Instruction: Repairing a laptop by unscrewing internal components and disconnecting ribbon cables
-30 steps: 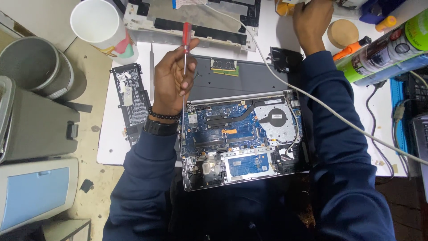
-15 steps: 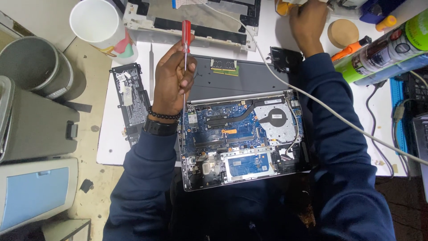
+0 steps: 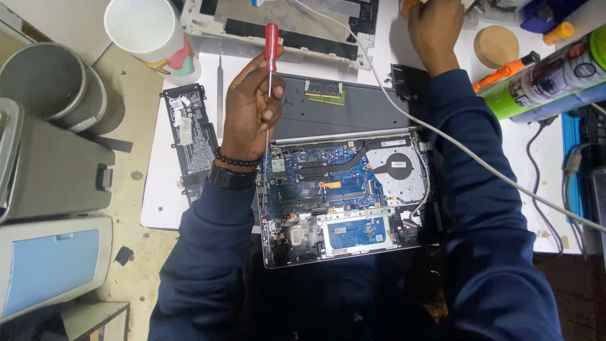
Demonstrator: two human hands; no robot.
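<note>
An opened laptop (image 3: pixel 344 196) lies on the white table with its blue circuit board, fan and heat pipe exposed. My left hand (image 3: pixel 249 110) grips a red-handled screwdriver (image 3: pixel 271 44), held upright, its thin shaft pointing down to the laptop's left edge. My right hand (image 3: pixel 435 28) reaches to the far side of the table, near a round wooden disc (image 3: pixel 495 45); its fingers are partly cut off by the frame's top edge, so what it touches is hidden. A memory module (image 3: pixel 325 95) rests on the grey panel behind the board.
A black battery pack (image 3: pixel 189 136) lies left of the laptop. A white cup (image 3: pixel 142 28) stands at the back left, a laptop cover (image 3: pixel 284 25) behind. A white cable (image 3: pixel 480 164) crosses my right arm. A green spray can (image 3: pixel 543 76) lies right. Grey bins (image 3: pixel 44 82) stand left.
My left hand has shifted slightly with the screwdriver, staying over the laptop's left edge. My right hand stays at the far side of the table.
</note>
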